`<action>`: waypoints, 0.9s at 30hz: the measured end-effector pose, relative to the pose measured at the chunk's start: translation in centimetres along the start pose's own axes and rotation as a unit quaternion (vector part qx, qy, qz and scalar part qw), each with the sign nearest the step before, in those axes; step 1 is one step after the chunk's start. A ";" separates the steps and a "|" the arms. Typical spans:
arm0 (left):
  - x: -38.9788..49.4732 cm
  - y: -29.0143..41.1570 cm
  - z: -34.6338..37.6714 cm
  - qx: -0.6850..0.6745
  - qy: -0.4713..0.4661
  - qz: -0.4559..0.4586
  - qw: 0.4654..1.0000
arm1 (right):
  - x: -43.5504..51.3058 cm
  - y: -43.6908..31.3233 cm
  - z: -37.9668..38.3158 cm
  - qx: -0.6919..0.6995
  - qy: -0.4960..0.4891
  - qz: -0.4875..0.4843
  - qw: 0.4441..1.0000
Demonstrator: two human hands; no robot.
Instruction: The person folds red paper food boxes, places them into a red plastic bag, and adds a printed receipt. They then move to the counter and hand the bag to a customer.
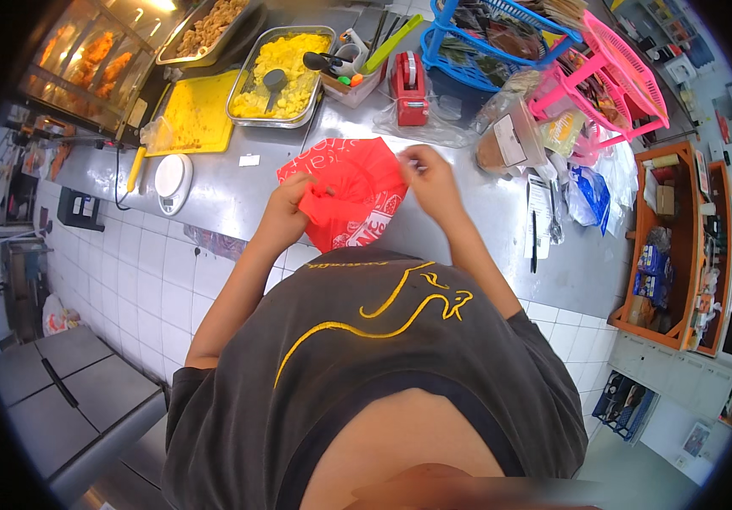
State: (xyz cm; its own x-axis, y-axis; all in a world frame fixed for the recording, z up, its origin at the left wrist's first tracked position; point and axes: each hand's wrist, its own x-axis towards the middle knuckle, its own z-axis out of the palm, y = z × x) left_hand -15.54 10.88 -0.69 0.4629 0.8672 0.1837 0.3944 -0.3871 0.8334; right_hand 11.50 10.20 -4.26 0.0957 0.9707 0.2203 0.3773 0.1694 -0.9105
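A red plastic bag [353, 185] with white print is held up over the near edge of the steel counter. My left hand [292, 204] grips its bunched left part. At the bag's upper right edge is my right hand [426, 169], slightly blurred, its fingers curled; whether they pinch the bag cannot be told. Beyond the bag stands a red tape dispenser [410, 89] on clear plastic. A white kitchen scale [173, 182] sits to the left, near the counter's edge. What the bag contains is hidden.
A glass tray [238, 102] of yellow food, a yellow cutting board [203, 105] and a yellow-handled knife [136, 169] lie at the left. Blue baskets [429, 48], a pink rack [649, 105], a plastic container [512, 143] and a black pen [534, 239] occupy the right.
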 end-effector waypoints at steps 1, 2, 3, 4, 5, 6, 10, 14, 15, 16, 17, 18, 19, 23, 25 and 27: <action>0.3 0.1 -0.4 0.083 -0.015 0.063 0.994 | 0.4 -1.4 1.4 -0.036 -0.041 0.002 0.999; 0.4 0.4 -0.6 0.141 -0.022 0.109 0.984 | 0.8 -2.6 2.6 -0.048 -0.077 -0.054 0.994; 0.5 0.7 -0.8 0.199 -0.029 0.153 0.968 | 1.1 -3.6 3.4 -0.069 -0.105 -0.066 0.990; 0.6 1.1 -1.1 0.254 -0.026 0.208 0.944 | 1.3 -4.4 4.0 -0.076 -0.129 -0.111 0.982; 0.7 1.5 -1.3 0.259 -0.024 0.207 0.943 | 1.6 -5.0 4.6 -0.080 -0.152 -0.158 0.972; 0.8 2.0 -1.2 0.260 -0.015 0.216 0.941 | 1.5 -5.5 4.5 -0.066 -0.203 -0.156 0.964; 1.1 3.3 -1.3 0.289 0.008 0.222 0.931 | 1.5 -6.1 4.1 -0.080 -0.225 -0.187 0.953; 1.4 3.6 -1.9 0.256 -0.048 0.153 0.953 | 1.3 -6.0 3.7 -0.062 -0.230 -0.169 0.956; 1.5 3.6 -2.1 0.254 -0.059 0.148 0.954 | 1.3 -6.0 3.7 -0.048 -0.228 -0.166 0.958; 1.5 3.7 -2.2 0.247 -0.070 0.142 0.956 | 1.2 -5.9 3.6 -0.047 -0.228 -0.168 0.958; 1.6 3.7 -2.2 0.250 -0.070 0.144 0.955 | 1.2 -5.8 3.6 -0.043 -0.231 -0.166 0.958; 1.6 3.8 -2.3 0.249 -0.070 0.144 0.955 | 1.2 -5.7 3.5 -0.034 -0.234 -0.166 0.957; 1.7 3.9 -2.3 0.246 -0.068 0.140 0.957 | 1.1 -5.6 3.5 -0.038 -0.242 -0.145 0.959; 2.0 4.2 -2.6 0.062 -0.065 -0.118 0.989 | 1.0 -4.9 3.5 0.044 -0.245 -0.063 0.966; 2.2 4.0 -2.7 -0.037 -0.073 -0.198 0.977 | 1.0 -4.7 3.6 0.102 -0.250 -0.004 0.963; 2.1 3.7 -2.5 -0.144 -0.054 -0.252 0.955 | 1.0 -4.5 3.7 0.136 -0.270 0.070 0.951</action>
State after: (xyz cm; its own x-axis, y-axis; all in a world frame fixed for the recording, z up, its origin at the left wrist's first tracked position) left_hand -15.08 12.02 4.05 0.3569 0.8770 -0.3217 0.3613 0.1880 0.9133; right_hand 6.53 11.08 -1.26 -0.3872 0.9204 -0.0539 0.1361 -0.0007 -0.9907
